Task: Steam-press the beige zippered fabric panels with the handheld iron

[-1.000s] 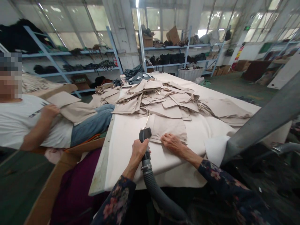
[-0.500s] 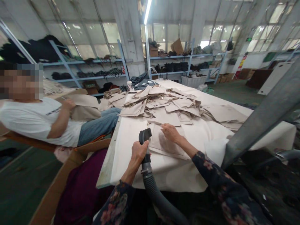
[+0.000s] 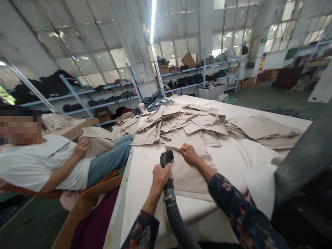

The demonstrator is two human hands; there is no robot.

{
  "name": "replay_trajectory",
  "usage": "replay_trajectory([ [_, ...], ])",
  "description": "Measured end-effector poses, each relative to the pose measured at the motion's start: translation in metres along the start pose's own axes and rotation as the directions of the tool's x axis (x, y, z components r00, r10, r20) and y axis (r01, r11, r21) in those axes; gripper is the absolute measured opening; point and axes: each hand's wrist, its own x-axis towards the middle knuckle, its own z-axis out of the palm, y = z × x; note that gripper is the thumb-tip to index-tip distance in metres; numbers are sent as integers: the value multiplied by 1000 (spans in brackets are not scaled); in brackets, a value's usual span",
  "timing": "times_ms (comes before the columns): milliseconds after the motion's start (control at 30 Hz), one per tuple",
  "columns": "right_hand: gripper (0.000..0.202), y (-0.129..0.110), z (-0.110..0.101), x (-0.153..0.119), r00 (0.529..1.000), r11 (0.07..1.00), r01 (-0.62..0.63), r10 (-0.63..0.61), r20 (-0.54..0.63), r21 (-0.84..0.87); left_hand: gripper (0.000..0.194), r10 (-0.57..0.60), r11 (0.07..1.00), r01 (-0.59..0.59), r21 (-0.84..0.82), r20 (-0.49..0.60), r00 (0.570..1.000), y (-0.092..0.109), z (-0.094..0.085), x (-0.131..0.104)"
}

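Observation:
My left hand [image 3: 160, 178] is wrapped round the neck of a black suction nozzle [image 3: 166, 158], which continues into a grey ribbed hose [image 3: 176, 216]. The nozzle's head is at the left edge of a beige fabric piece [image 3: 193, 180] on the table. At that piece's far edge, my right hand [image 3: 190, 154] pinches fabric between thumb and fingers and holds it slightly raised. Just beyond both hands lies a loose heap of similar beige pieces [image 3: 178, 121]. The nozzle's mouth is hard to make out.
A light cloth covers the table [image 3: 233, 162]. A grey metal post [image 3: 303, 166] slants close on the right. At left sits a co-worker [image 3: 59, 155] holding beige fabric, beside a cardboard box [image 3: 75, 211] with purple cloth. Loaded shelves [image 3: 184, 73] line the wall.
The view has shifted, so the table and heap appear lower. Both hands keep their holds; the nozzle is slightly closer to my right hand. The co-worker's hand and fabric have moved slightly.

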Motion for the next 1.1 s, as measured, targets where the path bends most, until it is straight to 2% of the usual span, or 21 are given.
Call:
replay_trajectory([
  [100,26,2,-2,1,999,997,47,-46,-18,57,24,-10,1000,11,-21,45,999,4,6,11],
  [200,13,-4,-3,0,995,989,93,-89,-41,111,23,-19,998,22,-53,54,998,6,8,21],
  [367,27,-12,-9,-4,992,979,104,-90,-88,176,25,-7,989,14,-146,49,999,5,0,38],
  [533,26,-11,-12,-3,998,977,47,-37,-54,210,23,-86,962,92,-257,34,996,-2,-8,47],
  [667,17,-11,-5,1,999,975,-40,39,11,218,25,-118,920,147,-362,102,988,-11,-11,47],
  [767,21,-9,0,3,995,969,-99,92,42,227,25,-102,908,138,-396,111,989,-13,-14,46],
  [967,23,-5,0,5,982,949,-190,187,36,251,26,-54,918,99,-384,126,991,-7,-14,33],
  [1100,25,-7,-3,4,985,952,-170,174,7,256,27,-48,941,113,-320,204,978,-9,-5,26],
])
